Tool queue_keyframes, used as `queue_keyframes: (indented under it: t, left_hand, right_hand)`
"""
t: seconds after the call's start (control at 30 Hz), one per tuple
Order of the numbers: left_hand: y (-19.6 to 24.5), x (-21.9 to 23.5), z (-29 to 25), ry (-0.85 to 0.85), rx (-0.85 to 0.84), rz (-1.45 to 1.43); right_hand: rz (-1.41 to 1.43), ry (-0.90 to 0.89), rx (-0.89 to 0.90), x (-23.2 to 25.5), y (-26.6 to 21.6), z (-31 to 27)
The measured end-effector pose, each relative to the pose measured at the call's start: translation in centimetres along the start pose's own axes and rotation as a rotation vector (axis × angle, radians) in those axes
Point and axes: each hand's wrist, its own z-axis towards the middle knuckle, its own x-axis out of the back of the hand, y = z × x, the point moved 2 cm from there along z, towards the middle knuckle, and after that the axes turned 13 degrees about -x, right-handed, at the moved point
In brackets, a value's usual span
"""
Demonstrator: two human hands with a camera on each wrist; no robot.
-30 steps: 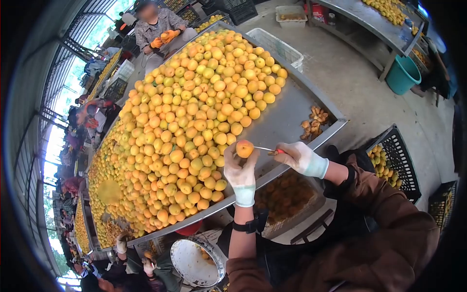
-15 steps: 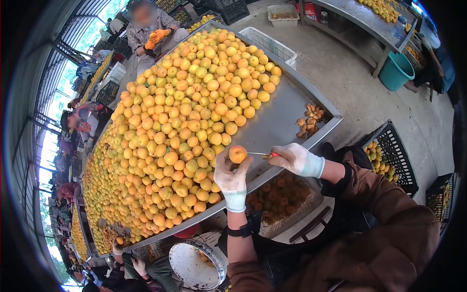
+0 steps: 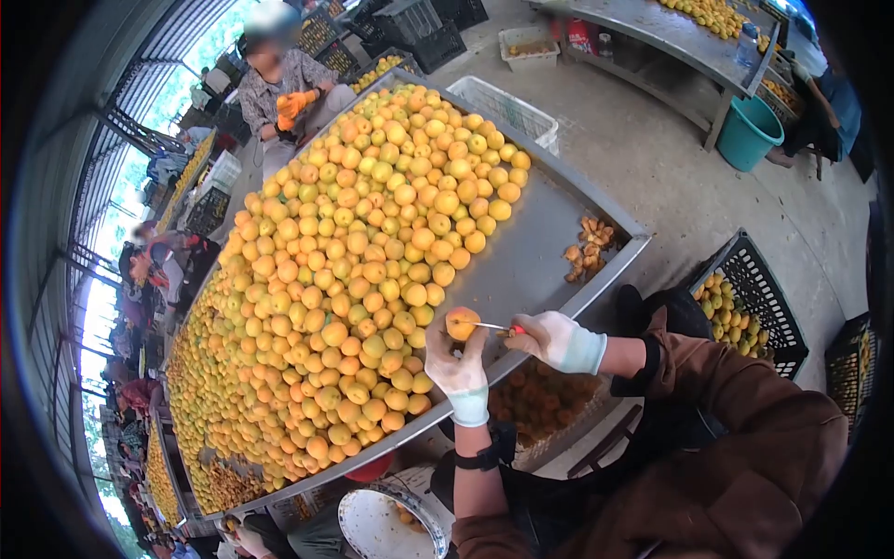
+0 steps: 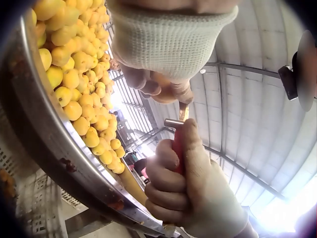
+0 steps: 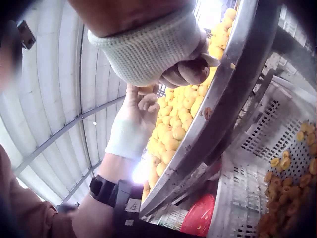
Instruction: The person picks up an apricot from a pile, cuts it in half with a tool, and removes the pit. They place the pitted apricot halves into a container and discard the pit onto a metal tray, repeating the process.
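My left hand [image 3: 456, 374], in a white knit glove, holds an orange-yellow apricot [image 3: 461, 323] up between thumb and fingers at the table's edge. In my gloved right hand [image 3: 562, 343] is a small knife with a red handle [image 4: 179, 148]. Its thin blade [image 3: 490, 326] reaches to the apricot's right side, overlapping the fruit in the head view. From the left wrist view, the right fingers wrap the handle and the thumb lies along it. The left glove hides part of the apricot there.
A large heap of apricots [image 3: 345, 270] covers much of the metal table [image 3: 521, 242]; brown scraps [image 3: 589, 250] lie at its corner. Under the edge stands a crate [image 5: 242, 183] of fruit pieces. A black crate [image 3: 759, 298], a white bucket [image 3: 372, 526] and people working [image 3: 279, 93] surround the table.
The head view has shifted slightly. The right hand has come closer to the left, bringing the blade over the apricot's side. Both hands keep their holds.
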Motion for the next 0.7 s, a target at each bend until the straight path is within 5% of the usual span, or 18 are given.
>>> queue_keyframes:
  t: [0.1, 0.17, 0.23, 0.33, 0.57, 0.67, 0.7]
  left_hand:
    - [-0.6, 0.3, -0.1, -0.020, 0.007, 0.032]
    - [-2.0, -0.5, -0.7, 0.056, 0.001, -0.198]
    - [0.0, -0.9, -1.0, 0.055, 0.238, -0.315]
    - [0.1, -0.9, -1.3, 0.028, 0.295, -0.390]
    - [-2.4, 0.6, -1.5, -0.077, 0.181, -0.032]
    - [-5.1, -0.4, -1.8, -0.011, 0.143, -0.268]
    - [-4.0, -0.1, -1.5, -0.080, 0.000, -0.151]
  right_hand:
    - [0.003, 0.051, -0.004, -0.2, 0.1, 0.2]
    - [-0.042, 0.095, 0.053, -0.7, 0.6, 0.2]
    - [-0.063, 0.078, 0.014, -0.5, -0.1, 0.1]
    - [-0.061, 0.050, -0.031, -0.7, -0.2, 0.1]
    - [0.059, 0.030, -0.041, -1.4, 0.6, 0.5]
    - [0.041, -0.003, -0.134, -3.4, 2.9, 0.9]
    - [0.010, 0.015, -0.095, -3.1, 2.5, 0.8]
